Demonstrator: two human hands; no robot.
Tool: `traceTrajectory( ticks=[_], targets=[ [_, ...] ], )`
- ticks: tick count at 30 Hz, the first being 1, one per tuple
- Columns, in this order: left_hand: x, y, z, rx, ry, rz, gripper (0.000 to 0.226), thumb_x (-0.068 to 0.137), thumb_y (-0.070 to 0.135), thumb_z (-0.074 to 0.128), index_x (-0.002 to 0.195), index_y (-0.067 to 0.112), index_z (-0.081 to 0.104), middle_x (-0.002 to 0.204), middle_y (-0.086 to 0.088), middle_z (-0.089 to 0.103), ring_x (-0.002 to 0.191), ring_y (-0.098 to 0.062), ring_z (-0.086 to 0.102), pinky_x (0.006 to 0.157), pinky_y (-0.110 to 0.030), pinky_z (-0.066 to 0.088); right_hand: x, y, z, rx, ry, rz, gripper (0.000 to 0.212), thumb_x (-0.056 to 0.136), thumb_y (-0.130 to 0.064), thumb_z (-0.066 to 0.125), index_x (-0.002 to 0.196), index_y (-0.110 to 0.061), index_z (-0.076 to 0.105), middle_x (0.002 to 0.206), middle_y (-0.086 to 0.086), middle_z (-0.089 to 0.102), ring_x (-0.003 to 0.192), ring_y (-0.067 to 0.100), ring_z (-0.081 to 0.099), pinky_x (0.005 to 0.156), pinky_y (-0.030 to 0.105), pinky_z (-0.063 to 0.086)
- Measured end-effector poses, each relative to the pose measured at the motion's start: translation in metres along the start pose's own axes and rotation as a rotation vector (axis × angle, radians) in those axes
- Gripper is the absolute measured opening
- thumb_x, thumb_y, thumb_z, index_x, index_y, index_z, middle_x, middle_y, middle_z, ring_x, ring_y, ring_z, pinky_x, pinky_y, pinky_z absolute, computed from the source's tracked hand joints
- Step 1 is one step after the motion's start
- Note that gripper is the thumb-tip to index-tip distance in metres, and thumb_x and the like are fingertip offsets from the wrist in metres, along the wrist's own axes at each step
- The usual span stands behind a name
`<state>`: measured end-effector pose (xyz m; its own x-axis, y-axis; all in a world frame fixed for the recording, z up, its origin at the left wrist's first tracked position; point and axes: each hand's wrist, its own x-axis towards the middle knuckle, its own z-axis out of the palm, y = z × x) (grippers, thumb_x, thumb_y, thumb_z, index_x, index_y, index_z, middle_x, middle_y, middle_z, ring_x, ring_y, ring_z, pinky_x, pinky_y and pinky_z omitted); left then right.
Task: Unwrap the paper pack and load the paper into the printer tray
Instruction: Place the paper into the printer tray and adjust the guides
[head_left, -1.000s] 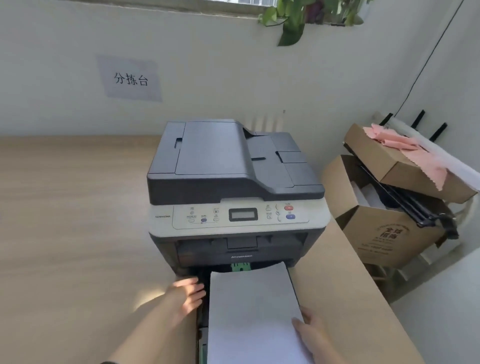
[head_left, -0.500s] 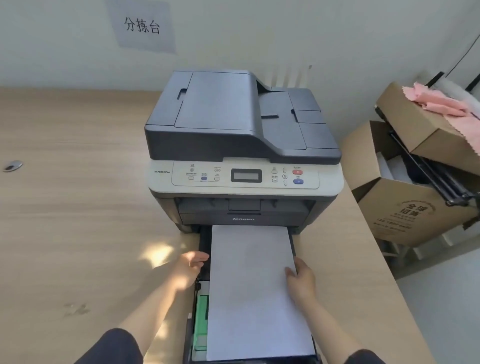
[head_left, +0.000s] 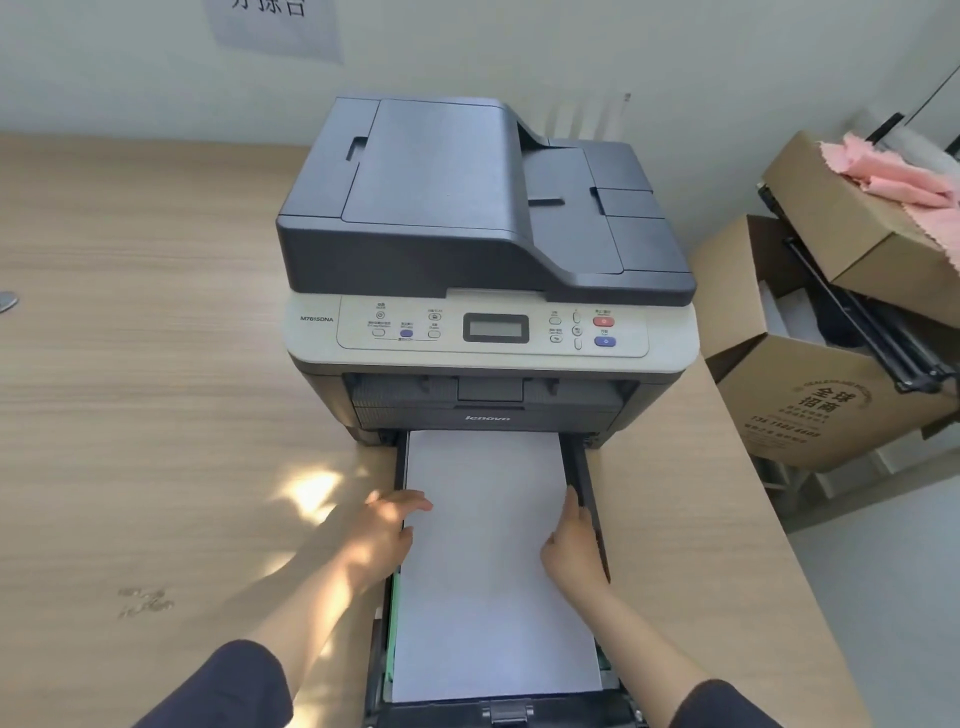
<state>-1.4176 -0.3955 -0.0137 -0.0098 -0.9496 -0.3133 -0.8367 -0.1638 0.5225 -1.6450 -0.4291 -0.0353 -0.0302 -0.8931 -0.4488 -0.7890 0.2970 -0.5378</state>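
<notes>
Your wooden tabletop (head_left: 130, 364) runs along the wall, and the Lenovo printer (head_left: 483, 260) stands near its right edge, back toward the wall. Off that right edge sit two open cardboard boxes (head_left: 810, 405), the upper one holding pink cloth (head_left: 893, 176). The black paper tray (head_left: 582, 483) is pulled out from the printer's base toward you, reaching past the tabletop's near edge. The stack of white paper (head_left: 488, 561) lies flat inside the tray, its far end tucked under the printer's front. Your left hand (head_left: 384, 535) lies open on the stack's left edge, fingers stretched onto the top sheet. Your right hand (head_left: 574, 545) rests along the stack's right edge, fingers straight and together, just beside the tray's right wall. Neither hand pinches anything.
</notes>
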Motion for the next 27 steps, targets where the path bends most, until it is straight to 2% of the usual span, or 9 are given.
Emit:
traceTrajectory(
  ticks=[3, 7, 11, 13, 16, 20, 23, 25, 27],
  targets=[
    [0.003, -0.003, 0.007, 0.134, -0.056, 0.044, 0.047, 0.090, 0.007, 0.045, 0.136, 0.020, 0.044, 0.152, 0.006, 0.032, 0.141, -0.013, 0.020, 0.114, -0.024, 0.018, 0.001, -0.007, -0.003, -0.338, 0.036, -0.028, 0.072, 0.086, 0.001, 0.048, 0.145, 0.001, 0.007, 0.136, 0.016, 0.033, 0.108, 0.022, 0.048, 0.078, 0.017, 0.046],
    [0.006, -0.006, 0.013, 0.426, -0.217, 0.046, 0.053, 0.093, 0.020, 0.043, 0.144, 0.022, 0.026, 0.158, 0.005, 0.012, 0.146, -0.014, 0.000, 0.117, -0.039, 0.013, 0.005, -0.002, -0.007, -0.649, 0.128, -0.193, 0.080, 0.081, 0.002, 0.055, 0.144, 0.002, 0.006, 0.144, 0.015, 0.029, 0.127, 0.029, 0.035, 0.103, 0.031, 0.036],
    [0.006, -0.007, 0.018, 0.615, -0.290, 0.085, 0.053, 0.095, 0.023, 0.039, 0.145, 0.021, 0.021, 0.160, 0.000, 0.004, 0.146, -0.021, -0.008, 0.119, -0.049, 0.006, 0.005, 0.012, -0.011, -0.855, 0.029, -0.352, 0.055, 0.079, 0.002, 0.048, 0.132, -0.006, 0.036, 0.135, 0.008, 0.043, 0.121, 0.025, 0.038, 0.097, 0.036, 0.032],
    [0.007, -0.008, 0.014, 0.596, -0.295, 0.120, 0.050, 0.096, 0.026, 0.037, 0.144, 0.022, 0.024, 0.160, 0.000, 0.004, 0.146, -0.021, -0.008, 0.120, -0.047, 0.006, 0.005, 0.018, -0.016, -0.814, 0.008, -0.401, 0.047, 0.082, -0.001, 0.044, 0.128, -0.009, 0.043, 0.137, 0.003, 0.044, 0.122, 0.022, 0.038, 0.095, 0.033, 0.031],
    [0.004, -0.017, 0.004, 0.441, -0.257, 0.177, 0.047, 0.096, 0.029, 0.039, 0.142, 0.026, 0.030, 0.159, 0.004, 0.006, 0.147, -0.017, -0.005, 0.120, -0.037, 0.008, 0.002, 0.026, -0.030, -0.563, 0.042, -0.469, 0.042, 0.088, -0.005, 0.042, 0.129, -0.014, 0.049, 0.138, -0.001, 0.047, 0.123, 0.020, 0.041, 0.094, 0.029, 0.033],
    [-0.006, -0.033, -0.001, 0.271, -0.089, 0.150, 0.050, 0.093, 0.021, 0.045, 0.142, 0.028, 0.032, 0.158, 0.006, 0.011, 0.146, -0.016, 0.006, 0.119, -0.036, 0.017, -0.014, 0.032, -0.050, -0.256, 0.083, -0.336, 0.028, 0.093, -0.006, 0.043, 0.118, -0.006, 0.056, 0.112, 0.014, 0.064, 0.094, 0.025, 0.057, 0.073, 0.025, 0.042],
    [-0.016, -0.041, 0.003, 0.234, -0.113, 0.102, 0.060, 0.090, 0.022, 0.050, 0.144, 0.025, 0.025, 0.159, 0.001, 0.009, 0.147, -0.018, 0.006, 0.120, -0.035, 0.015, -0.027, 0.041, -0.055, -0.356, -0.020, -0.272, 0.024, 0.097, -0.018, 0.040, 0.118, -0.009, 0.048, 0.093, 0.017, 0.069, 0.065, 0.022, 0.052, 0.045, 0.026, 0.032],
    [-0.024, -0.049, 0.005, 0.260, -0.213, 0.120, 0.068, 0.088, 0.030, 0.055, 0.146, 0.029, 0.019, 0.159, 0.003, -0.003, 0.147, -0.016, -0.002, 0.120, -0.035, 0.010, -0.033, 0.047, -0.054, -0.444, -0.085, -0.280, 0.025, 0.098, -0.022, 0.038, 0.120, -0.010, 0.044, 0.090, 0.018, 0.069, 0.060, 0.020, 0.047, 0.041, 0.020, 0.023],
    [-0.030, -0.053, 0.003, 0.284, -0.279, 0.141, 0.078, 0.083, 0.041, 0.061, 0.146, 0.032, 0.015, 0.158, 0.003, -0.010, 0.146, -0.016, -0.006, 0.119, -0.037, 0.008, -0.039, 0.050, -0.053, -0.464, -0.152, -0.280, 0.026, 0.098, -0.024, 0.039, 0.120, -0.010, 0.041, 0.075, 0.009, 0.064, 0.053, 0.020, 0.043, 0.040, 0.020, 0.022]
  ],
)
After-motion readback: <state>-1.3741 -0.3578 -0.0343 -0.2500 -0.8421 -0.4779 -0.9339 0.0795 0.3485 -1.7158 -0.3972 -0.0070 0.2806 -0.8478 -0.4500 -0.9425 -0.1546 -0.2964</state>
